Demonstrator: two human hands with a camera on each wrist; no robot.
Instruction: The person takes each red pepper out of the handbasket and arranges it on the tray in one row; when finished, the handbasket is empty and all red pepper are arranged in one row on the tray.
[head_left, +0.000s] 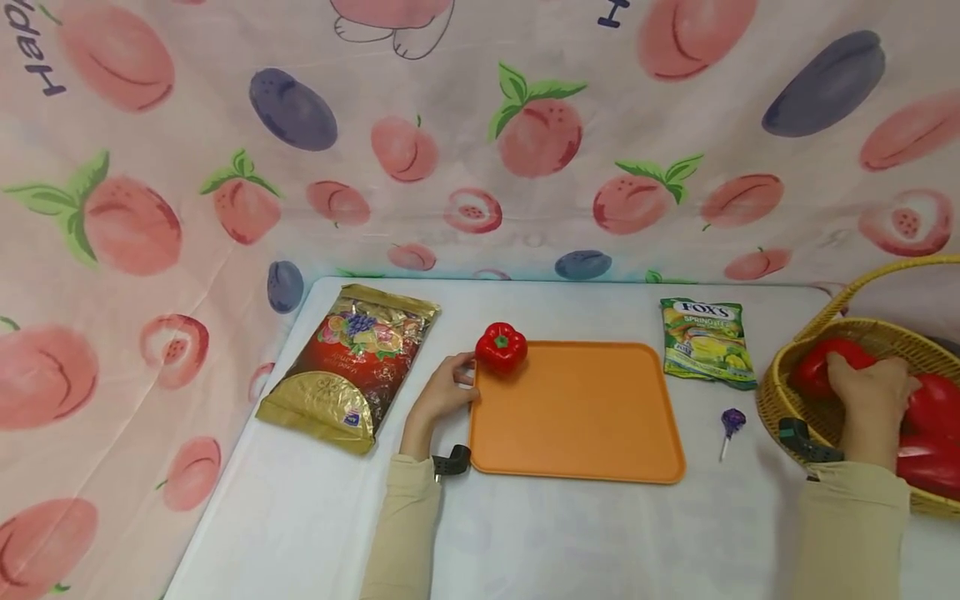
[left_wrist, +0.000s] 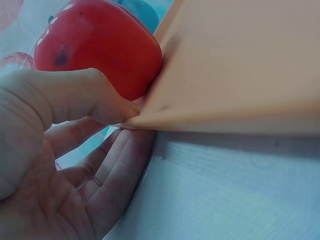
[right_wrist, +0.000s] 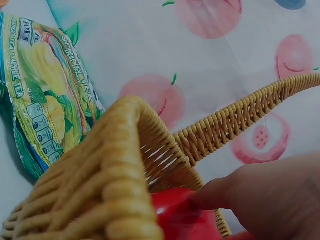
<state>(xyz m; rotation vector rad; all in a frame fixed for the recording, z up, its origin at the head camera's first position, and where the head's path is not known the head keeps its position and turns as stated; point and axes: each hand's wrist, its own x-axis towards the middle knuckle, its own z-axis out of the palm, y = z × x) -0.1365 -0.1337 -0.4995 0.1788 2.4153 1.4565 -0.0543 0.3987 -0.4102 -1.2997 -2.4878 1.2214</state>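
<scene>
My left hand pinches the left rim of an orange tray, thumb above and fingers beneath, as the left wrist view shows. Just above that thumb, a red bell pepper sits at the tray's upper left corner. On the right, my right hand reaches into a wicker basket and grips a red bell pepper there. Its thumb lies against the pepper in the right wrist view; the other fingertips are hidden. More red, glossy pepper-like pieces lie beside that hand in the basket.
A gold and dark red candy bag lies left of the tray. Right of the tray are a green and yellow Fox's candy bag and a purple lollipop. The basket's arched handle rises near the fruit-print cloth behind.
</scene>
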